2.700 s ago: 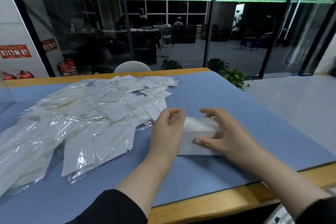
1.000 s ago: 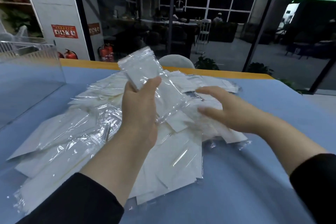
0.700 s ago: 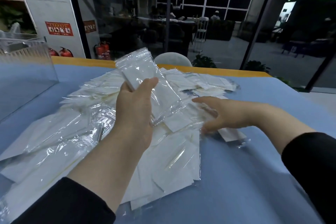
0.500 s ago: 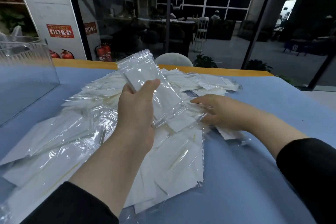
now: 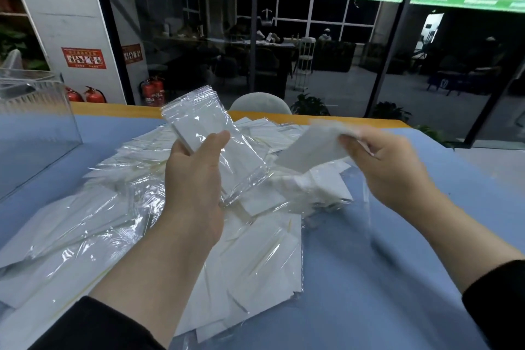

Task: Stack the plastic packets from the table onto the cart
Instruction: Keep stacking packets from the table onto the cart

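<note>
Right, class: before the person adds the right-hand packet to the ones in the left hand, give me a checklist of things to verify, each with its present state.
1. Left hand grips its held packets firmly: ok.
2. Right hand has hold of a lifted packet: ok, pinched at its edge.
3. Lifted packet is free of the pile: cannot tell; it is motion-blurred.
4. Only one packet came up: cannot tell.
5. Cart is in reach: cannot tell; not in view.
6. Pile stays on the blue table: ok.

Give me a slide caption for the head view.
Left hand holds a packet stack while right hand lifts another packet off the pile.
</note>
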A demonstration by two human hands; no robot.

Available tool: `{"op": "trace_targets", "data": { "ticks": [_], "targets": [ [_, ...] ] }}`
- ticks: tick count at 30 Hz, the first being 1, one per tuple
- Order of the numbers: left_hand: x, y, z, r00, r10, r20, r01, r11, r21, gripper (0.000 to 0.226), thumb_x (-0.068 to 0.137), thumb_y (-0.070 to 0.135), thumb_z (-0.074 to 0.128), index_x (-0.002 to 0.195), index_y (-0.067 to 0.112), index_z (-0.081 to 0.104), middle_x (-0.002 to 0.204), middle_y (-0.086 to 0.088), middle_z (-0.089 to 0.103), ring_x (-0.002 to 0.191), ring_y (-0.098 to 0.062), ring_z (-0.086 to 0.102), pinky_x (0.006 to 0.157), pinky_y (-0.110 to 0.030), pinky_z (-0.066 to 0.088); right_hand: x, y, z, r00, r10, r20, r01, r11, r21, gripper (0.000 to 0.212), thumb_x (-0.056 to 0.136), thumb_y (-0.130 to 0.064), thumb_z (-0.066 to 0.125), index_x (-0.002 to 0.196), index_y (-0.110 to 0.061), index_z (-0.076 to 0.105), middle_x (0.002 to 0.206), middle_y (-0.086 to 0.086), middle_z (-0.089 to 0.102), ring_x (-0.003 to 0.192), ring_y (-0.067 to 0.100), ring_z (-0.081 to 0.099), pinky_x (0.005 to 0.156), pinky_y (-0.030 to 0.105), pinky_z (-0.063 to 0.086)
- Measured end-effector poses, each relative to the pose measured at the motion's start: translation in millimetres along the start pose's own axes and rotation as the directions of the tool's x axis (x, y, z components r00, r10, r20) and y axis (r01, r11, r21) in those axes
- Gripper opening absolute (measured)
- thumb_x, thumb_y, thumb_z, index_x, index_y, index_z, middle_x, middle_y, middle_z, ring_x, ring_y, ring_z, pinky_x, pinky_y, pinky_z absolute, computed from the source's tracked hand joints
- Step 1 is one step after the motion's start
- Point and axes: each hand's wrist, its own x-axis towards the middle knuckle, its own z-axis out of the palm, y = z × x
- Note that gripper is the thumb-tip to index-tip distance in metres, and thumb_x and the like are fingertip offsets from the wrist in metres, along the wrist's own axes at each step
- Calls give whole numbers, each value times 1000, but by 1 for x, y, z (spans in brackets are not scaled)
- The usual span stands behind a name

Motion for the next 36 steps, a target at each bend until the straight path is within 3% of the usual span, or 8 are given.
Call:
{"op": "trace_targets", "data": {
  "ticks": [5, 9, 14, 19, 22, 26, 29, 36],
  "targets": [
    [-3, -2, 1, 1000, 0, 20, -1, 999, 49, 19, 90, 22, 74, 106, 26, 66, 93, 3, 77, 92, -23, 75, 75, -45, 63, -10, -16, -18, 954, 259, -150, -177, 892, 416, 17, 100, -17, 61, 95, -23, 76, 88, 0, 77, 82, 19, 72, 79, 39, 58],
    [-8, -5, 3, 997, 50, 53, -60, 976, 209, 20, 87, 24, 76, 105, 27, 66, 96, 1, 77, 94, -26, 74, 92, -55, 58, -19, -18, -19, 910, 400, -110, -241, 725, 645, 19, 101, -14, 58, 95, -16, 76, 85, 4, 76, 69, 20, 69, 65, 31, 57],
    [-14, -6, 6, 991, 14, 130, -50, 960, 277, 24, 88, 26, 75, 110, 29, 66, 98, 3, 78, 96, -25, 74, 90, -48, 59, -21, -11, -10, 875, 484, -4, -297, 543, 785, 23, 102, -15, 55, 94, -16, 77, 97, 11, 74, 87, 30, 63, 86, 48, 52],
    [-21, -11, 10, 978, -78, 192, 20, 958, 287, 24, 89, 25, 74, 112, 28, 65, 98, 2, 78, 93, -24, 75, 89, -49, 59, -23, -14, -7, 869, 484, -99, -129, 416, 900, 32, 105, -14, 52, 77, -20, 67, 75, -1, 64, 73, 11, 61, 77, 24, 54],
    [-22, -12, 11, 978, -80, 194, 22, 958, 287, 25, 90, 25, 74, 113, 28, 66, 99, 3, 78, 93, -21, 76, 92, -53, 58, -22, -8, -11, 850, 507, -144, -60, 364, 930, 21, 104, -16, 55, 83, -20, 58, 77, -2, 54, 73, 11, 51, 81, 25, 46],
    [-24, -12, 11, 972, -94, 214, 27, 955, 296, 26, 91, 25, 73, 116, 28, 65, 103, 3, 78, 97, -22, 75, 96, -54, 55, -23, -9, -13, 833, 542, -108, -146, 404, 903, 31, 104, -20, 54, 74, -26, 61, 76, -1, 56, 68, 14, 53, 64, 25, 44],
    [-27, -11, 12, 967, -94, 237, 20, 955, 297, 29, 91, 27, 74, 119, 26, 65, 106, 1, 78, 101, -25, 74, 99, -54, 53, -26, -16, -10, 874, 485, 10, -331, 582, 742, 31, 105, -16, 51, 83, -23, 71, 63, -7, 61, 49, 8, 50, 45, 18, 42],
    [-28, -9, 11, 956, -114, 271, 14, 938, 347, 28, 92, 25, 72, 120, 26, 64, 106, 1, 78, 97, -24, 75, 95, -53, 56, -30, -14, -2, 931, 328, 160, -364, 802, 474, 13, 98, -13, 60, 102, -3, 66, 75, 11, 52, 61, 21, 45, 53, 36, 43]
  ]
}}
